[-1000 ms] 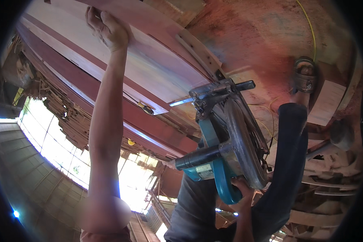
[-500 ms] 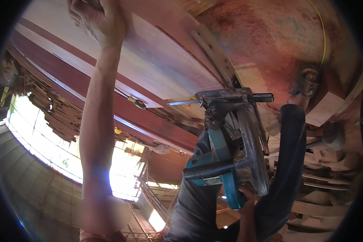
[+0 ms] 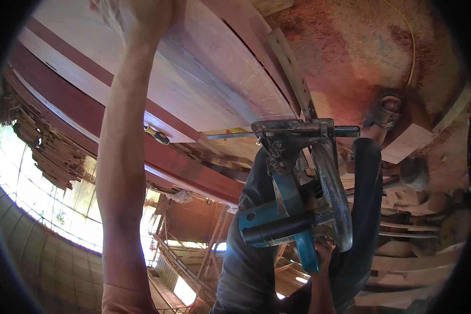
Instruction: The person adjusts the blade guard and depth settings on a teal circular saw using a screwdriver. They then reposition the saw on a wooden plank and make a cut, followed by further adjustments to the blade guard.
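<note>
A teal circular saw with a worn metal guard and a dark base plate is in front of my legs. My right hand is closed round its rear handle, partly hidden by the saw body. A thin metal bar runs sideways through the base, close to the end of a wide reddish wooden plank. My left arm reaches far forward, and my left hand lies on the plank with its fingers apart, partly cut off by the top edge. The saw's blade cannot be made out.
A hand tool with a yellow-and-black handle lies on the boards left of the saw. A yellow cord crosses the dusty ground near my sandalled foot. A wooden block sits beside the foot; timber pieces are stacked at lower right.
The view has shifted, so the yellow-and-black tool and the plank appear further left. My right hand keeps its hold on the saw; my left hand stays on the plank.
</note>
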A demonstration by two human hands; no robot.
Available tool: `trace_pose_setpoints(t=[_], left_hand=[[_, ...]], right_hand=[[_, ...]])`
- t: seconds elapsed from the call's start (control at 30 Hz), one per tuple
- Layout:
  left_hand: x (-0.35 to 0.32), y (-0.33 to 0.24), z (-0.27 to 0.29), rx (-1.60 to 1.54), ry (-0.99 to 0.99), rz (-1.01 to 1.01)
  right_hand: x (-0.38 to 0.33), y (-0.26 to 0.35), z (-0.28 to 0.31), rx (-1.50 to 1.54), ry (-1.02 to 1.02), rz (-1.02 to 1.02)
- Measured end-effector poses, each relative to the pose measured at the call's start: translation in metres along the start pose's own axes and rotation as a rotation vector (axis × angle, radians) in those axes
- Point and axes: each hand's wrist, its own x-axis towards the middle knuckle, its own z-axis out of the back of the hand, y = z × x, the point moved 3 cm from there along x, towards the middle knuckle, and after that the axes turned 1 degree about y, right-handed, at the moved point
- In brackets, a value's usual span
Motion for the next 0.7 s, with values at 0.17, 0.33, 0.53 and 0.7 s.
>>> trace_pose_setpoints(t=[0.17, 0.33, 0.53, 0.7], left_hand=[[0.0, -0.01, 0.006, 0.139, 0.049, 0.103], [0.001, -0.011, 0.004, 0.248, 0.028, 0.071], [0.002, -0.001, 0.001, 0.155, -0.016, 0.023], [0.002, 0.002, 0.002, 0.156, -0.027, 0.022]], right_hand=[[0.003, -0.002, 0.002, -0.09, -0.008, -0.01], [0.004, -0.007, 0.002, -0.117, -0.006, 0.014], [0.003, -0.008, 0.001, -0.06, -0.055, 0.057], [0.007, -0.002, 0.0, -0.014, -0.007, -0.01]])
